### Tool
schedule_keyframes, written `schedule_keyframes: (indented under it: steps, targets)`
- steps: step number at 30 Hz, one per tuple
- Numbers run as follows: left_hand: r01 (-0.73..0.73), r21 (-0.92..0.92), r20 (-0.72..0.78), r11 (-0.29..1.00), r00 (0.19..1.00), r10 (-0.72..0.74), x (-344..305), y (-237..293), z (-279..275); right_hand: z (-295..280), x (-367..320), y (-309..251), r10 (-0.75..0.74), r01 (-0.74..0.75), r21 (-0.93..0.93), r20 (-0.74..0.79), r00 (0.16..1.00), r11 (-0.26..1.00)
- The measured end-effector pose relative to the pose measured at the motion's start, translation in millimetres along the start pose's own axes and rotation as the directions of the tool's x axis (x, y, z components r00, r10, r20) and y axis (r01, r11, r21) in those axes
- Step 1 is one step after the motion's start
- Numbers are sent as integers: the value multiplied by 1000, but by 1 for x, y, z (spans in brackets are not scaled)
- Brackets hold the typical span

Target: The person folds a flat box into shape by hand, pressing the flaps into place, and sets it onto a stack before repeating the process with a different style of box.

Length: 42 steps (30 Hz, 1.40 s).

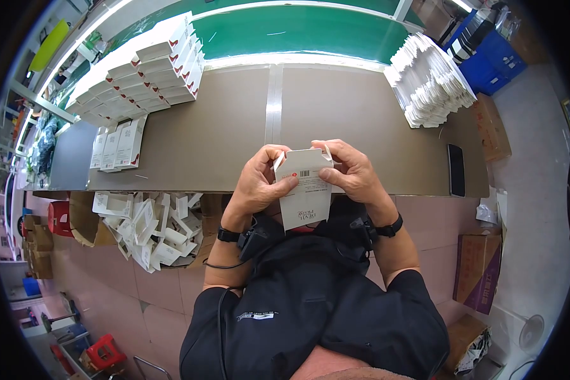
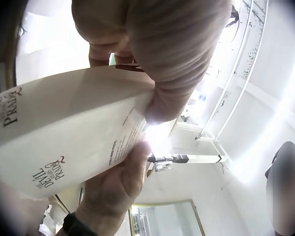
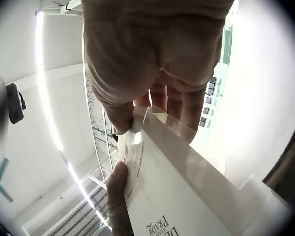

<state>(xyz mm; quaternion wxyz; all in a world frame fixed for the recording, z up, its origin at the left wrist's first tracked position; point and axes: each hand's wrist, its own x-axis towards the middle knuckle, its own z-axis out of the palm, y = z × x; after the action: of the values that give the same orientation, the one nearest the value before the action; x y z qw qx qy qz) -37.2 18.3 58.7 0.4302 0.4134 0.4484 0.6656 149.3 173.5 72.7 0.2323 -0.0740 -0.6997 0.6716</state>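
Observation:
A white cardboard box (image 1: 305, 206) with small black print is held over the front edge of the table, near the person's lap. Its far end shows raised flaps. The left hand (image 1: 261, 180) grips its left side, thumb on the printed face. On the opposite side, the right hand (image 1: 356, 176) pinches the far corner with thumb and fingers. In the left wrist view the box (image 2: 88, 137) bears "Devil" and "Prada" lettering on two faces. From the right wrist, fingers of the right hand (image 3: 155, 59) reach behind the box's flap end (image 3: 162, 182).
Stacked white boxes (image 1: 139, 79) stand at the table's back left, with several more (image 1: 117, 145) lying in front. A pile of flat cartons (image 1: 427, 82) stands back right, near a phone (image 1: 456, 170). Below the left edge, a large carton (image 1: 85, 221) holds loose white boxes.

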Motion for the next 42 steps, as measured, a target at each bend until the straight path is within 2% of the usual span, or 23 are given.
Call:
schedule_keyframes:
  steps: [2, 5, 10, 13, 26, 29, 30, 33, 34, 37, 42]
  targets:
    - [-9, 19, 16, 1000, 1000, 9, 0, 0, -2, 0, -1, -2, -3, 3, -24, -5, 1000, 1000]
    - [-5, 26, 23, 1000, 1000, 5, 0, -2, -2, -1, -1, -11, 11, 1, -197, 60, 998, 980]
    - [9, 12, 17, 1000, 1000, -10, 0, -4, -2, -1, -2, -15, -3, 20, -306, 55, 998, 952]
    - [8, 9, 16, 1000, 1000, -9, -1, -6, -2, -3, 0, -14, -39, 68, -414, 77, 996, 908]
    - [42, -13, 26, 999, 999, -41, -2, -7, 0, -5, -1, -17, -22, 84, -444, 143, 989, 892]
    - [23, -13, 9, 1000, 1000, -23, -1, -8, -2, -2, -1, -20, -6, 11, -453, 13, 1000, 891]
    - [15, -16, -4, 1000, 1000, -15, 0, -9, -4, 0, -1, -19, -8, 13, -455, 14, 1000, 890]
    - [21, -34, -22, 999, 1000, -21, -1, -9, -5, 8, -3, -7, -84, 53, -230, -124, 989, 972]
    - [29, -48, -27, 998, 999, -30, -1, -8, -4, 8, -3, -4, -84, 53, -230, -124, 989, 972]
    - [27, -51, -25, 998, 999, -29, -1, -6, -5, 9, -3, 1, -325, 266, -380, -98, 941, 886]
    - [33, -44, -11, 998, 999, -33, 0, -9, -5, 6, -7, -3, -197, 146, -405, -86, 977, 903]
